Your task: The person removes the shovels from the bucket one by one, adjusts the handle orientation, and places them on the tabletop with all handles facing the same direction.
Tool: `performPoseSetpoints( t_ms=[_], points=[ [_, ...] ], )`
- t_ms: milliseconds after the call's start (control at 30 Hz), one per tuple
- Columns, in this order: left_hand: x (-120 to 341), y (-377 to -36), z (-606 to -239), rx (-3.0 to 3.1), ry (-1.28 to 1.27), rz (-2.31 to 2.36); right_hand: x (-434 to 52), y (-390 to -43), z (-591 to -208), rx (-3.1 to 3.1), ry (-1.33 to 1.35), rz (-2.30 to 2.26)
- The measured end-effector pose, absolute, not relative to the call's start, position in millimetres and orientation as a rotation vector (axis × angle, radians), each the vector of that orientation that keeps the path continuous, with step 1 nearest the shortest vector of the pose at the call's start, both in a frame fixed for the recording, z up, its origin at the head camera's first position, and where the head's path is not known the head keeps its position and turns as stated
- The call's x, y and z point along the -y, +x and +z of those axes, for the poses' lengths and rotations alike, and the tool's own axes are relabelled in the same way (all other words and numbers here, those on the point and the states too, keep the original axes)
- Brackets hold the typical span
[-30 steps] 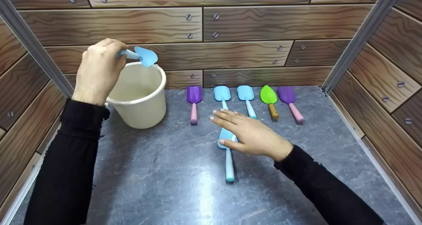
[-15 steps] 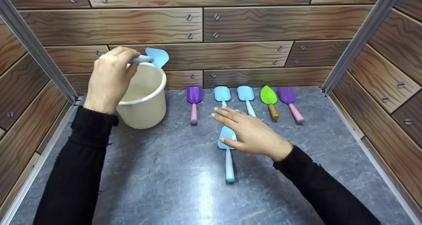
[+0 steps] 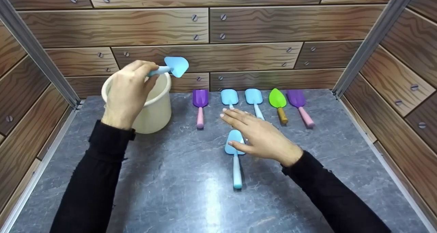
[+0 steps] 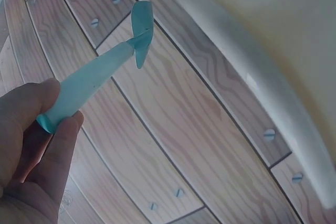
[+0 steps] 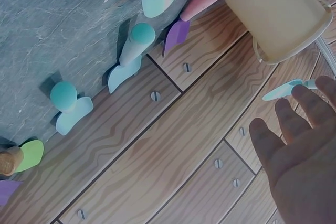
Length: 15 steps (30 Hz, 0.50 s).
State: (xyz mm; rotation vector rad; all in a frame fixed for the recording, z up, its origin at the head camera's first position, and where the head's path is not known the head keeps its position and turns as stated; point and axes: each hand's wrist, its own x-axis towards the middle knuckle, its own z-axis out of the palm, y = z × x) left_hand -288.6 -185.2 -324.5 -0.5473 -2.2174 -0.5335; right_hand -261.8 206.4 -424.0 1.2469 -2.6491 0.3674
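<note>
Grey tabletop (image 3: 170, 192) — left hand (image 3: 128, 93) raised, pinching blue scoop (image 3: 174, 67); right hand (image 3: 263, 137) flat.

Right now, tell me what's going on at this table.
A person's left hand pinches a light blue toy shovel by its handle, above the rim of a cream bucket. The right hand hovers open over another blue shovel lying on the grey tabletop. Five more shovels are lined up along the back wall.

Grey marbled desk (image 3: 164, 192). Centre frame, a row at the back: purple scoop with pink handle (image 3: 200, 105), green trowel with brown handle (image 3: 278, 103), second purple scoop (image 3: 299, 105). Wood-plank walls (image 3: 266, 24) behind.
</note>
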Motion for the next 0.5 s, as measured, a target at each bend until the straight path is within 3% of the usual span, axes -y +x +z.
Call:
performPoseSetpoints(
  t_ms=[500],
  points=[
    [161,-280,-351,2.146,-0.588,-0.529,-205,-263,-428,2.612,1.179,0.521]
  ],
)
